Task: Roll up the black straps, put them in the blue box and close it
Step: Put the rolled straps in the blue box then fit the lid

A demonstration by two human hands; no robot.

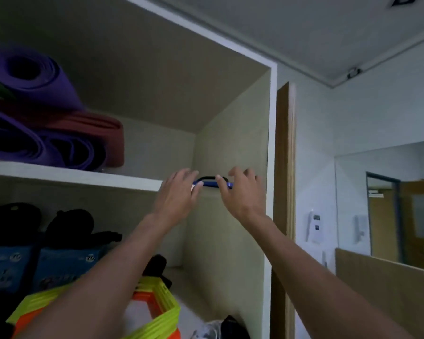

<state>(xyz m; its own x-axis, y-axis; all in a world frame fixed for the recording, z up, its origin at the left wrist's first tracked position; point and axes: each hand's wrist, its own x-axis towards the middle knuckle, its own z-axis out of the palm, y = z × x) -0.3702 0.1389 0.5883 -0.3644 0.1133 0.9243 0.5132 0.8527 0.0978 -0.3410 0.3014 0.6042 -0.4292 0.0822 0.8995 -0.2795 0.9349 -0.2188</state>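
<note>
The blue box (210, 184) sits on the upper shelf (83, 177) of a cupboard, at its right end near the side wall. Only its front edge and a black handle (207, 178) on top show above the shelf lip. My left hand (179, 194) holds the box's left end, thumb under the front edge and fingers over the top. My right hand (242, 192) grips the right end the same way. No black straps can be seen loose; the box looks closed.
Rolled purple and red mats (49, 133) fill the left of the upper shelf. Below stand blue boxes (66, 265) with black gear on top, and yellow-orange frames (157, 311). A door frame (283, 192) and a mirror (387, 204) lie to the right.
</note>
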